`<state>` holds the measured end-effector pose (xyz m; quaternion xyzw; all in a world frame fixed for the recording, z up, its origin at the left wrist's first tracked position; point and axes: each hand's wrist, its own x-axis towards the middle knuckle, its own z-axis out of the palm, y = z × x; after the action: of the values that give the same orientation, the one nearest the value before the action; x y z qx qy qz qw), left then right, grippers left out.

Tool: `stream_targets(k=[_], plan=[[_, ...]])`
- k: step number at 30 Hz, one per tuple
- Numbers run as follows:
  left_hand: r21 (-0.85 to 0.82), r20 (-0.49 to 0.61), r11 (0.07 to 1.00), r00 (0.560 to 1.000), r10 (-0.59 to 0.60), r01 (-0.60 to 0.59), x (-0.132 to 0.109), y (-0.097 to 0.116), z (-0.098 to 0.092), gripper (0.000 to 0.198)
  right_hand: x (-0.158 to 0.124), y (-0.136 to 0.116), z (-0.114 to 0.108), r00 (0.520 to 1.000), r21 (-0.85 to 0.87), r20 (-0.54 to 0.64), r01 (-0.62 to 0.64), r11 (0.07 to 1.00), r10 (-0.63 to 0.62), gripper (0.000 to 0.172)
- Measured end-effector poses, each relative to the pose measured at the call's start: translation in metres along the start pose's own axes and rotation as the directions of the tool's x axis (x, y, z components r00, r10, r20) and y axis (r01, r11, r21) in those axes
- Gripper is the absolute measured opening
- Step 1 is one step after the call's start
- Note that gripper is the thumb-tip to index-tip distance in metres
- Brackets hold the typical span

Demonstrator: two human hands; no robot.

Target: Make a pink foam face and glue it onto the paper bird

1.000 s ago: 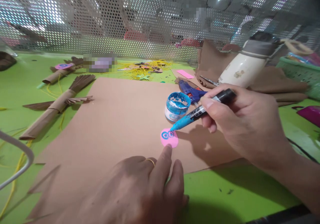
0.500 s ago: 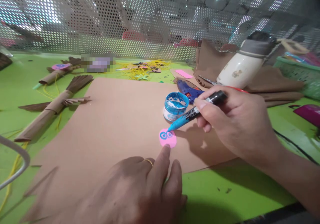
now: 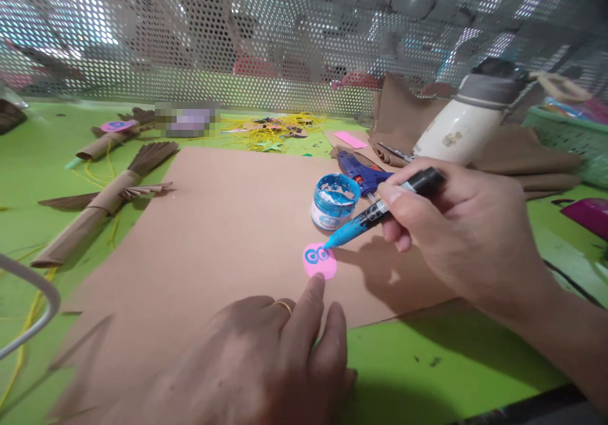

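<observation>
A small pink paper disc [image 3: 319, 268] lies on a big sheet of brown paper [image 3: 228, 222], with two blue rings drawn side by side on its upper half. My left hand [image 3: 275, 355] rests with its fingers stretched, the index fingertip pressing the disc's lower edge. Pinched in my right hand [image 3: 456, 228] is a black marker [image 3: 380, 211] with a blue-stained front end. Its tip touches the disc at the top of the right-hand ring. Just behind the marker stands an uncapped jar of blue paint [image 3: 335, 202].
Behind the jar lies a blue glue gun [image 3: 361, 170]. A white bottle [image 3: 460, 124] leans near folded brown paper and a green basket [image 3: 560, 133]. Rolled-paper figures [image 3: 90, 219] and tangled yellow string [image 3: 270, 135] lie left and back. A perforated metal screen [image 3: 190, 45] borders the table.
The marker tip has shifted slightly right, from between the rings to the top of the right ring. My right hand moved right with it; my left fingertip stays on the disc.
</observation>
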<state>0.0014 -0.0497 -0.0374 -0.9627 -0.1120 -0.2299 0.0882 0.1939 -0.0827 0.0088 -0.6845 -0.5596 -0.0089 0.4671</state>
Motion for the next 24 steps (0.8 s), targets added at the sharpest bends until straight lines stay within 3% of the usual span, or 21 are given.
stream_targets(k=[4, 14, 20, 24], plan=[[0.082, 0.058, 0.996, 0.998, 0.035, -0.04, 0.0005, -0.0011, 0.0011, 0.024, -0.0013, -0.0001, -0.0003, 1.0, 0.008, -0.03, 0.01, 1.0, -0.009, 0.016], [0.076, 0.073, 0.997, 0.997, 0.028, -0.034, -0.0033, -0.0003, 0.0019, 0.023, 0.0001, -0.0001, -0.0004, 0.996, 0.012, 0.073, 0.041, 0.999, -0.042, 0.016], [0.078, 0.082, 0.996, 0.996, 0.027, -0.033, 0.0005, 0.0002, -0.0004, 0.024, 0.0002, 0.0012, 0.0, 0.998, -0.007, 0.048, 0.032, 0.999, -0.032, 0.015], [0.103, 0.155, 0.994, 0.988, 0.01, -0.026, 0.0026, 0.001, -0.0053, 0.022, -0.0013, -0.0004, -0.0009, 1.0, 0.001, -0.002, 0.012, 1.0, -0.011, 0.013]])
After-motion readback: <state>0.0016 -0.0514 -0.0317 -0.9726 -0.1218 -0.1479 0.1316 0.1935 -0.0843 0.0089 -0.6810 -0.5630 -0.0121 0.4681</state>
